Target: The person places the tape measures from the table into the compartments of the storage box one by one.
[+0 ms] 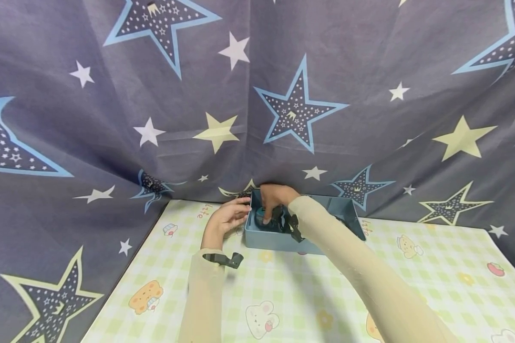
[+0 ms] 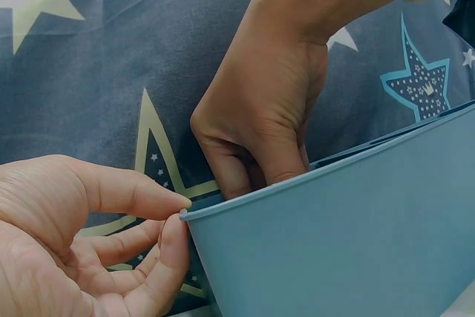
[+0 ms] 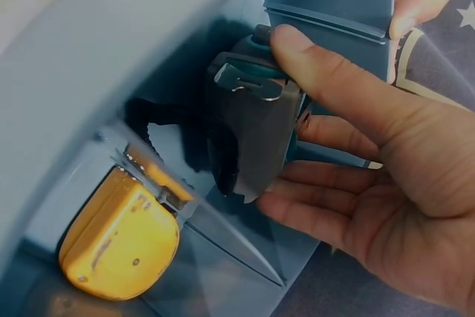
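A blue-grey storage box (image 1: 279, 242) stands at the back of the table. Down in its left compartment my right hand (image 1: 276, 197) grips a dark grey and teal tape measure (image 3: 256, 128), which has a metal clip and a black strap. The right thumb lies along its top, and the fingers reach behind it in the right wrist view. At the box's left corner my left hand (image 2: 82, 235) pinches the rim between fingertips. A yellow rounded case (image 3: 122, 239) lies in the neighbouring compartment, past a thin divider (image 3: 237, 239).
A star-patterned curtain (image 1: 214, 95) hangs right behind the box. The table carries a green checked cloth (image 1: 300, 295) with cartoon prints. More dividers (image 1: 329, 204) and dark items sit toward the box's right end, partly behind the right sleeve (image 1: 352, 252).
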Demonstrator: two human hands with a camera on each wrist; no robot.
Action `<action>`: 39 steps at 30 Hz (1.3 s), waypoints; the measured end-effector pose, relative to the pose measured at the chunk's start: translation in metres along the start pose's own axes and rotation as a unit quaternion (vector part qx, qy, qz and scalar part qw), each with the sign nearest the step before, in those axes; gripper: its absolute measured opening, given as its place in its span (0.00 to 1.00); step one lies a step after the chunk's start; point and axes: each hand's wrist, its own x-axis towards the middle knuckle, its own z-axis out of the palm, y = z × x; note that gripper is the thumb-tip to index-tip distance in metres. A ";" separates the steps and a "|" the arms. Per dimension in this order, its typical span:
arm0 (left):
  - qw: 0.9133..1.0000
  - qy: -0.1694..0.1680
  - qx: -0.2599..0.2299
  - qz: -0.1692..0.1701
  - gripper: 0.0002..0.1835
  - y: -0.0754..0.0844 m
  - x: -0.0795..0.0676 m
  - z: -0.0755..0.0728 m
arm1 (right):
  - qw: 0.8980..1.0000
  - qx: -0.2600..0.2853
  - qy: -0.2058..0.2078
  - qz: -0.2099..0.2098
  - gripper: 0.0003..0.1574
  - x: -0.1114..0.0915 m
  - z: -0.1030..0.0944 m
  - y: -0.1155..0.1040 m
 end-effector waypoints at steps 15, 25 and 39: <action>1.000 0.004 0.001 -0.006 0.30 0.001 0.001 -0.001 | 1.000 0.011 -0.007 0.019 0.34 -0.003 0.000 -0.004; 1.000 -0.002 -0.002 -0.003 0.31 0.000 0.000 -0.001 | 1.000 0.012 -0.007 0.024 0.34 -0.001 0.002 -0.004; 1.000 0.000 0.005 -0.003 0.29 0.000 0.002 -0.002 | 1.000 -0.008 -0.005 0.018 0.35 0.002 0.003 -0.002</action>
